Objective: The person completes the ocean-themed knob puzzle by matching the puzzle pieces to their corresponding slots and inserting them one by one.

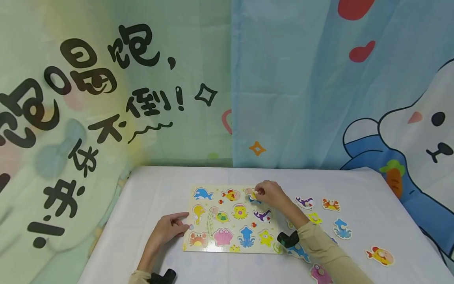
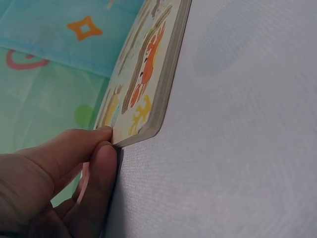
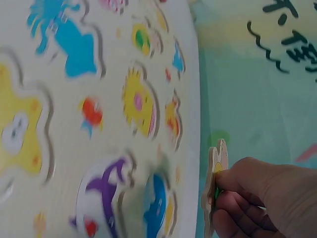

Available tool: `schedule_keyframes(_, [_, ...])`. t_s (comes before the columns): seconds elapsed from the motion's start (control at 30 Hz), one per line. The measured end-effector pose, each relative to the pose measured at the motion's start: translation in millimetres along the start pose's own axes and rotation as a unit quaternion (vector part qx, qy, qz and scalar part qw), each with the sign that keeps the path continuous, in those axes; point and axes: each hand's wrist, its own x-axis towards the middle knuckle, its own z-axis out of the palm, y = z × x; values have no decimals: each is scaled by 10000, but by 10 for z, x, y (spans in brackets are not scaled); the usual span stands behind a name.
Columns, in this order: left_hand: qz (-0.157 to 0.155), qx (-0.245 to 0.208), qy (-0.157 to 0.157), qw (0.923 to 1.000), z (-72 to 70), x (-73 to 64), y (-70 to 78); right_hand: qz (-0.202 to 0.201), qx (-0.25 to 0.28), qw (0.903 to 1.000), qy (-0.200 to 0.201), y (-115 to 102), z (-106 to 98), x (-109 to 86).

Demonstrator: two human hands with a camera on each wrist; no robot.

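Head view shows the two hands apart: the right hand (image 1: pixel 271 194) pinches a wooden piece at the upper right corner of the puzzle board (image 1: pixel 211 248), while the left hand (image 1: pixel 168 228) rests fairly straight fingers against the board's left edge. Whether the left thumb also bears on the top face cannot be told. The piece looks like the turtle piece (image 3: pixel 211 168), held between thumb and fingers near the blue dolphin recess (image 1: pixel 254 199); whether it touches the board is unclear. Its likely match, the turtle recess (image 1: pixel 222 216), lies lower and further left, in the middle row. To seat it well, the person would do best to carry it there, turn the flat underside down, line up head and shell with the printed outline, and press lightly once the contour drops in, the left hand steadying the board. Seen nearly edge-on, the piece has a pale, fairly thick rim, a wavy outline, a pinkish part and glimpses of yellow and green. Loose on the table (image 1: pixel 159 179) to the right lie an orange crab piece (image 1: pixel 331 204), a blue squid piece (image 1: pixel 342 228) and a red-and-yellow fish piece (image 1: pixel 380 256).
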Motion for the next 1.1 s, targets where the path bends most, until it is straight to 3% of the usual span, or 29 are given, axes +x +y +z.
schedule_keyframes(0.2, [-16,18,-7,10000,3,7,-14,-210,13,9997,-140,-340,120,1])
schedule_keyframes(0.43, [-137,77,64,9999,-7,1,-7,-841,17,9960,-300,-629,321,19])
schedule_keyframes(0.73, [-44,26,28,10000,-5,2,-23,-579,32,9948,-833,-857,564,-4])
schedule_keyframes(1.1, [-46,117,52,9999,-10,8,-3,-291,-285,9948,-929,-964,736,-29])
